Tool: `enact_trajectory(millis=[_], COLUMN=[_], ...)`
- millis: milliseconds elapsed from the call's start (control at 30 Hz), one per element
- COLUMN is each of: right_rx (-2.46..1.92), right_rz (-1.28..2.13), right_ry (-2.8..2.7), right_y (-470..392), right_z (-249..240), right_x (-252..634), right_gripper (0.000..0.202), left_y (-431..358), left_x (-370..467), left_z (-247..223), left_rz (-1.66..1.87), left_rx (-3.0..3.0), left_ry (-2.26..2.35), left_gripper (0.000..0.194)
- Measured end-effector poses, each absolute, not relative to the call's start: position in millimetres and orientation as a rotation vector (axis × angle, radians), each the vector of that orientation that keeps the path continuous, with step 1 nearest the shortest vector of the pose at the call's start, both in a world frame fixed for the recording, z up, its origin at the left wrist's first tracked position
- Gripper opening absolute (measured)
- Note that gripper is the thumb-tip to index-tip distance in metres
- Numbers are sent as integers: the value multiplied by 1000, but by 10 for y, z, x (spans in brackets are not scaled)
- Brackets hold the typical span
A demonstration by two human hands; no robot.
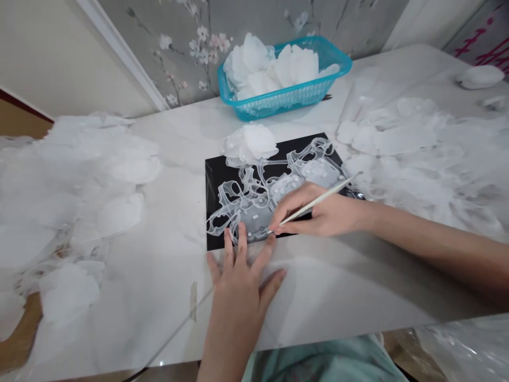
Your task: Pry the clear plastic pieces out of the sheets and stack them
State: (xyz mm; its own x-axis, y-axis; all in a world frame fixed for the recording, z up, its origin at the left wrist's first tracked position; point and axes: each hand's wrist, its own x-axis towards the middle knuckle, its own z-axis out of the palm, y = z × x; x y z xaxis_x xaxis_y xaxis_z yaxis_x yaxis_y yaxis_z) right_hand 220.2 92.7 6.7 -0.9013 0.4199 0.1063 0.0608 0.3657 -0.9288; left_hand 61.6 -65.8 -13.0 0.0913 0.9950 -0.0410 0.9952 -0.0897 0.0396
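turquoise basket (286,96), black board (217,170), grey wall with white-and-pink blossoms (210,48)

Item, one view: my head camera, worn by the person, facing forward and down from above the near side of the table (167,212). Range: close, with the left hand (238,281), right hand (328,212) and black sheet (278,170) around mid-frame. Upper field: blue basket (282,103), then flowered wall (254,16) beyond. Lower field: the person's green clothing (330,361), seen from above, at the table's near edge.
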Motion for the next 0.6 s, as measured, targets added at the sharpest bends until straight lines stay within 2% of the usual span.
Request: enact_trajectory(millis=[267, 433, 600], right_rx=[-308, -170, -297], right_rz=[1431, 1324, 1250], right_ry=[-2339, -2532, -2614], right_y=[879, 958, 1106], right_z=[3, 127, 279], right_x=[2187, 2245, 2368], right_gripper=[15, 18, 17], left_y=[-660, -648, -648], left_x=[619, 635, 648], left_z=[-142, -103, -97], left_rz=[-17, -34, -40], left_rx=[2260, 2254, 2248], left_ry=[2081, 2091, 2084], left_gripper=[50, 49, 47])
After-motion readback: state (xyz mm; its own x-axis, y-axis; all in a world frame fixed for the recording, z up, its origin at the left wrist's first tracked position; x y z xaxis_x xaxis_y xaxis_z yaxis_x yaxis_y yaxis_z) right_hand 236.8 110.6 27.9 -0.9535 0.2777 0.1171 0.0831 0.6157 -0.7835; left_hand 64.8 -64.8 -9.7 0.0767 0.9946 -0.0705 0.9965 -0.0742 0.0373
